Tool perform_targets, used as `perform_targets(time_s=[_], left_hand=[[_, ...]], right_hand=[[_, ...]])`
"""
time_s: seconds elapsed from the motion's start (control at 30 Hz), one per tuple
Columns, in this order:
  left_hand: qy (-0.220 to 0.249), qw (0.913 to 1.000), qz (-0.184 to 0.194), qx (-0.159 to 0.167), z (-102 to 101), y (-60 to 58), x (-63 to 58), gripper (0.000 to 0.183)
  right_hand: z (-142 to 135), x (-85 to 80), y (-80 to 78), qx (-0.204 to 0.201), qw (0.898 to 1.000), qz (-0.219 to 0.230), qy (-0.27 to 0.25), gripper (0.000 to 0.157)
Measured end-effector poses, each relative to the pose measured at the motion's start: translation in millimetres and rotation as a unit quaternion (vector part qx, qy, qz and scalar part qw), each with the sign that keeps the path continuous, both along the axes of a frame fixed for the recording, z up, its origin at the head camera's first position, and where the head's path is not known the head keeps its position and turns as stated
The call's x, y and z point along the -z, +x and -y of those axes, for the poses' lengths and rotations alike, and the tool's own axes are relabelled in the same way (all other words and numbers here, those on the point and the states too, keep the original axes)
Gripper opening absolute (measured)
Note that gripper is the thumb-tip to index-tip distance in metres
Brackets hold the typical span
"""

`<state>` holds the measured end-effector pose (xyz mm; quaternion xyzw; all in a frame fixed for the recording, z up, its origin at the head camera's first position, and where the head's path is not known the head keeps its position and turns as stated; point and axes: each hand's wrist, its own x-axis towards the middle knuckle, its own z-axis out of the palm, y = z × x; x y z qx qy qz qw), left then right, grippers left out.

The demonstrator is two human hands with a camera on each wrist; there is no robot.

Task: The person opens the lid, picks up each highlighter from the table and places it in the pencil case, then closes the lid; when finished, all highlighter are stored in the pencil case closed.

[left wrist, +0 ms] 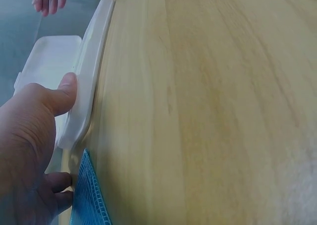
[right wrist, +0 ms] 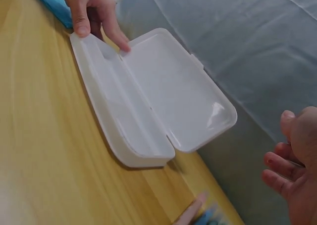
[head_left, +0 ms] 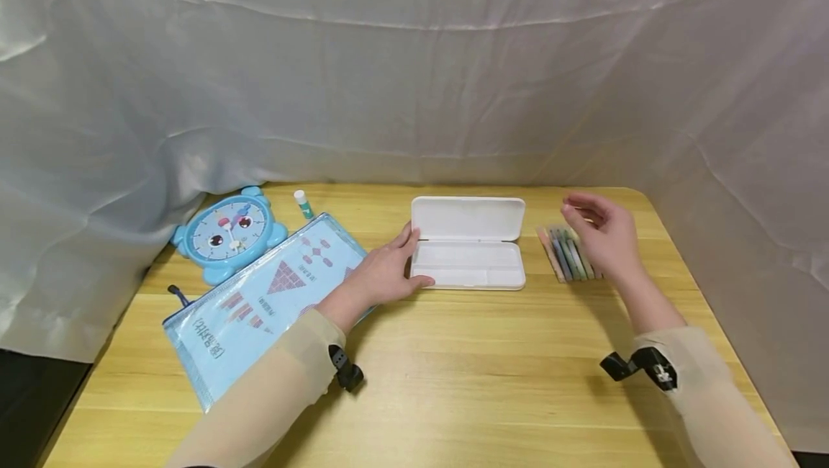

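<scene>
A white pencil case (head_left: 468, 275) lies on the table with its lid (right wrist: 171, 91) raised and its compartments bare. My left hand (head_left: 382, 272) grips the case's left end, thumb at the front corner and a finger by the hinge. To the right of the case, several pastel pens (head_left: 565, 258) lie side by side; their exact kind is unclear. Over the right part of this row hovers my right hand (head_left: 602, 234), fingers loosely bent with nothing between them. It hides some of the pens.
A blue zip pouch (head_left: 259, 324) lies left, partly beneath my left forearm. Behind it are a blue bear-shaped toy clock (head_left: 229, 234) and a glue stick (head_left: 303, 204). Grey cloth (head_left: 414, 79) hangs along the back and sides of the wooden table (head_left: 479, 374).
</scene>
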<state>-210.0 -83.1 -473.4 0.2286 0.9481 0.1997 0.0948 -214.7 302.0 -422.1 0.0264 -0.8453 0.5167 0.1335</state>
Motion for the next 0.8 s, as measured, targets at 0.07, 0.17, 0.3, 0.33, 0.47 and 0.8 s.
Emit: perform_targets(time_s=[0.07, 0.17, 0.3, 0.33, 0.47, 0.8], left_hand=[[0.001, 1.0000, 0.000, 0.000, 0, -0.2, 0.5, 0.104], [0.001, 1.0000, 0.001, 0.000, 0, -0.7, 1.0, 0.104], [-0.001, 1.0000, 0.002, 0.001, 1, -1.3, 1.5, 0.104], [-0.003, 1.0000, 0.001, 0.001, 1, -1.4, 1.6, 0.104], [-0.008, 1.0000, -0.002, 0.002, 2, -1.6, 1.7, 0.104], [-0.006, 0.9999, -0.006, 0.009, 3, -2.8, 2.7, 0.104]], right_hand=[[-4, 1.7, 4.4, -0.002, 1.000, -0.001, 0.006, 0.037], [-8, 4.9, 11.8, -0.008, 1.000, 0.003, 0.016, 0.038], [-11, 10.6, 22.3, -0.010, 0.999, 0.013, 0.031, 0.038], [-11, 12.5, 24.8, -0.010, 0.999, 0.016, 0.037, 0.038], [-11, 23.6, 30.8, -0.009, 0.998, 0.024, 0.059, 0.037], [-2, 42.4, 42.9, -0.015, 0.982, 0.031, 0.184, 0.029]])
